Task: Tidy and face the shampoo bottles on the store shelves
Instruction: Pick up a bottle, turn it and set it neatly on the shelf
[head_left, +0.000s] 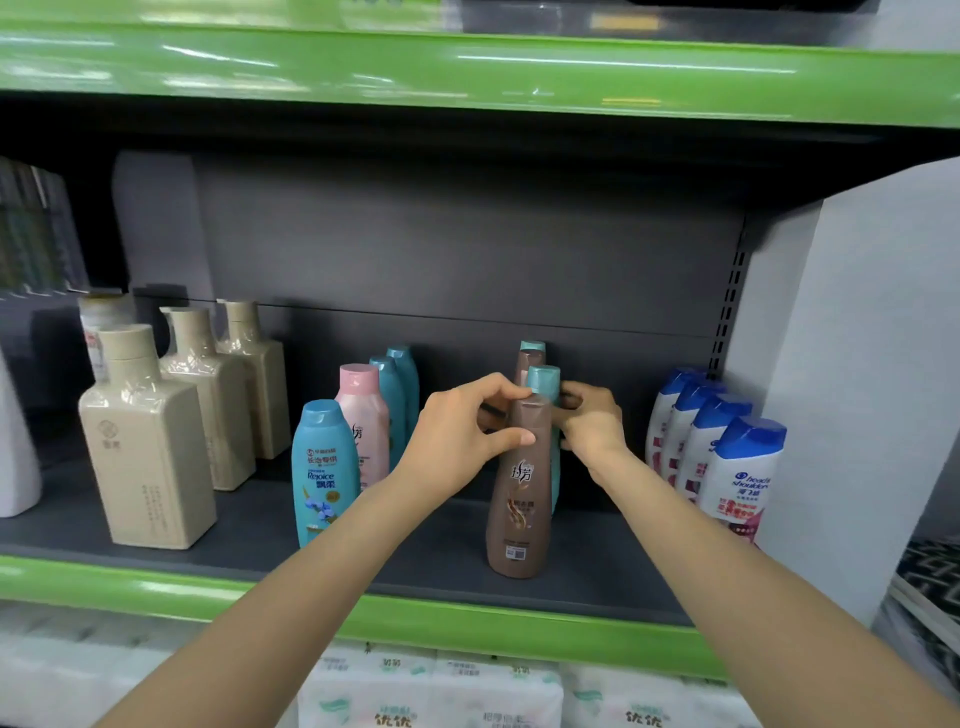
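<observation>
Shelf (447, 551), L to R: beige bottles (148, 457) at left end, then blue bottle (322, 473) w/ pink bottle (363, 421) behind. Left hand (457, 431) – thumb & fingers pinch neck of brown bottle (519, 493), upright mid-shelf near front edge. Right hand (592, 421) curls behind it on teal-cap bottle (544, 384); grip unclear. White bottles (727, 457) at right end.

Light falls from overhead, streaking white glare along the glossy green shelf edge (467, 67) above me. Under it the dark back panel (467, 244) sits in deep shadow. My wide lens bows the shelf lines, and the tissue packs (431, 691) below smear into soft blur.
</observation>
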